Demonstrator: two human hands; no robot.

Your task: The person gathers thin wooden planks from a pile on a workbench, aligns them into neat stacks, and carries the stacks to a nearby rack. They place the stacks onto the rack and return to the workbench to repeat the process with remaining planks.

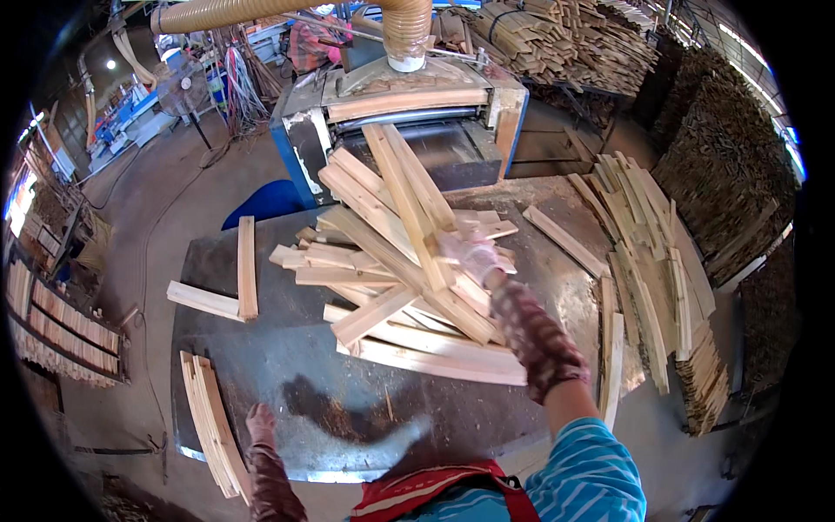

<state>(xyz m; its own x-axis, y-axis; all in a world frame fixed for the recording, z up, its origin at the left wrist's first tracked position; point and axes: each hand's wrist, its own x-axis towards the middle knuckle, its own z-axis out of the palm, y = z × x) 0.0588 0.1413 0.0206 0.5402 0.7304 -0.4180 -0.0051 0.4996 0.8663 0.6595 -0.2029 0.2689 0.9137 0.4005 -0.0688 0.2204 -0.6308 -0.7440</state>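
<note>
A loose pile of wooden slats [383, 252] lies crisscrossed on a dark metal table [287, 348]. My right hand [470, 250], in a pale glove, reaches over the right side of this pile, beside a long slat [404, 204] slanting up toward the machine. Motion smears its fingers, so whether it grips a slat is unclear. Low at the left, my left hand [260, 424] holds nothing that I can see; its fingers look loosely extended. Closest to it is a small stack of slats [211, 426] along the table's left edge. Patterned sleeves cover both forearms.
Beyond the pile stands a planer-like machine [409, 113] with a ribbed duct [406, 30] above it. Two slats [247, 270] lie at the table's left. More slats [644, 235] are heaped on the right. Timber stacks [557, 39] rise behind; a person [309, 43] shows partly beyond the machine.
</note>
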